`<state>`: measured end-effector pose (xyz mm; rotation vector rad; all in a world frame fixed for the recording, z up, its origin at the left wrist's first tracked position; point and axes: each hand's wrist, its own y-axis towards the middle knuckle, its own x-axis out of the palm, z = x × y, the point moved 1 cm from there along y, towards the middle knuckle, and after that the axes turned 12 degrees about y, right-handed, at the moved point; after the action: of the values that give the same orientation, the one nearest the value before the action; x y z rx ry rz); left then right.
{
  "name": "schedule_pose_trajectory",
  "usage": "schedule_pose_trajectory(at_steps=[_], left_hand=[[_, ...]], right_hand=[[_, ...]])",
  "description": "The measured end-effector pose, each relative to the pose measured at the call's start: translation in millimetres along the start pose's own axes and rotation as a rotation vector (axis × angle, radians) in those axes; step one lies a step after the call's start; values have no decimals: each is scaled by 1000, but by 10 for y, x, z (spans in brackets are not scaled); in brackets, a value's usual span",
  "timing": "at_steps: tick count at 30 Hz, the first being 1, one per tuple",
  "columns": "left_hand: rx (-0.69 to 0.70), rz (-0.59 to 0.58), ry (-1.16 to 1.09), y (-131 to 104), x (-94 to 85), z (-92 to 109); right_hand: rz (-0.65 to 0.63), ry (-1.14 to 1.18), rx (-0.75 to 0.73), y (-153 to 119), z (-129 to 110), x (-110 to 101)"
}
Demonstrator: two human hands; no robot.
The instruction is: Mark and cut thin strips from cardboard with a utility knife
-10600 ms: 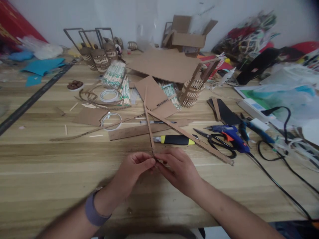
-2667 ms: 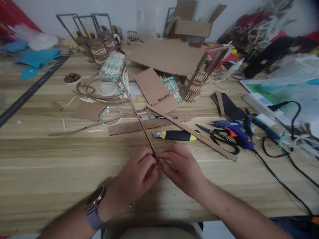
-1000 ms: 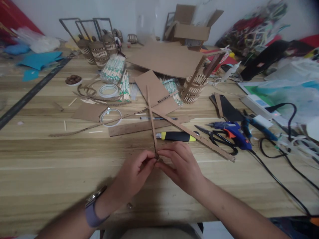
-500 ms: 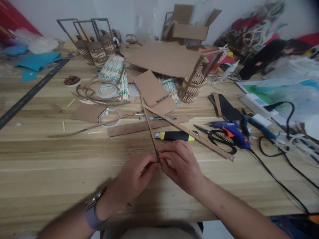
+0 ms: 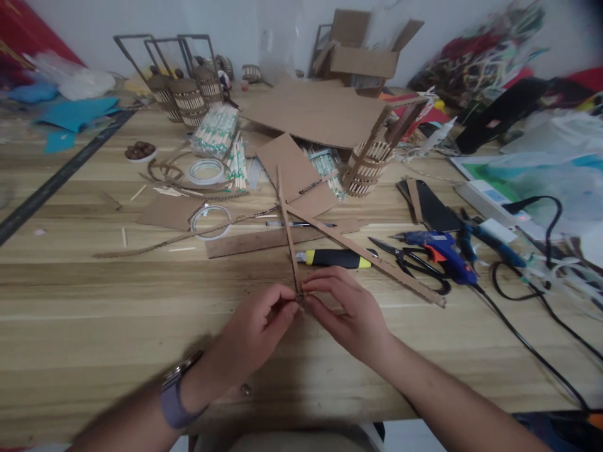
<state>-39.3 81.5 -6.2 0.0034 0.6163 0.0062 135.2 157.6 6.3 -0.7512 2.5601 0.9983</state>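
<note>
A narrow cardboard strip (image 5: 288,235) runs away from me across the table, its near end pinched between my hands. My left hand (image 5: 261,323) grips that end with thumb and forefinger. From the other side, my right hand (image 5: 346,311) closes its fingertips on the same end. The fingertips hide most of the tip. Just beyond my right hand lies a yellow-and-black utility knife (image 5: 336,258). A second cardboard strip (image 5: 367,254) slants to the right, and a thin curved strip (image 5: 155,248) stretches left; both meet the held strip near its far part.
Scissors (image 5: 409,260) and a blue glue gun (image 5: 443,254) with a trailing cord lie to the right. A small slatted bucket (image 5: 370,166) stands behind. Tape rolls (image 5: 210,221), a pen (image 5: 301,224) and stick bundles (image 5: 215,130) lie farther back, with cardboard sheets (image 5: 315,110).
The held strip has turned slightly, showing more of its flat face. My fingers remain on its near end, and the whole view has shifted a little.
</note>
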Motion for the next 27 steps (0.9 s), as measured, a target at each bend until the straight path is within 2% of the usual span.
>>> schedule_pose_trajectory(at_steps=[4, 11, 19, 27], left_hand=[[-66, -29, -73, -7, 14, 1], [-124, -53, -115, 36, 24, 6], [-87, -14, -87, 38, 3, 29], [-81, -33, -95, 20, 22, 11]], right_hand=[[26, -66, -77, -5, -7, 14], [28, -77, -103, -52, 29, 73], [37, -83, -116, -57, 21, 85], [27, -124, -157, -69, 13, 100]])
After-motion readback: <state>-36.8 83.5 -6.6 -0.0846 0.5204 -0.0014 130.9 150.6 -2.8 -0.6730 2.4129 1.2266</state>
